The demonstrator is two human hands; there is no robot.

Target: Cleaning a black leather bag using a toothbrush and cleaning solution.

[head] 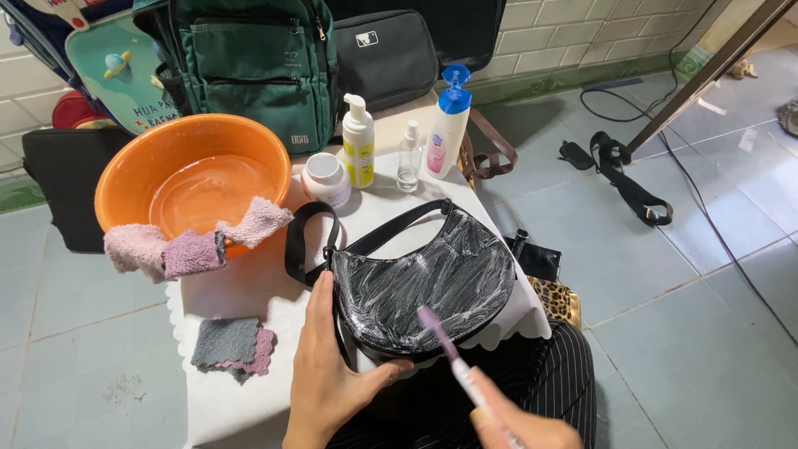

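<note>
Two hands work at a small white-covered table point(249, 291), items listed largest to smallest. Green backpack point(249, 58) stands at the far edge w/ a black pouch point(386, 54) just beside it. Orange basin point(195, 170), holding water, sits at the table's left; a pink cloth point(179, 248) hangs over its near rim. Black crescent handbag point(424, 287) lies at the table's near centre, its face smeared w/ white foam streaks, strap looped toward the basin. Left hand point(328, 378): flat on the table beside the bag, fingers together, thumb out and touching the bag's lower-left edge. Right hand point(524, 428): closed around the handle of a pink-and-white toothbrush point(449, 349); brush head rests on the bag's lower face. Hand partly cut off by the frame, so finger positions not fully seen. Grey-and-pink folded cloth point(231, 345) lies on the table, left of the left hand. Behind the bag, in a row: white bottle w/ blue cap point(447, 125), white-and-yellow pump bottle point(358, 141), clear spray bottle point(408, 158), small white jar point(325, 177).
</note>
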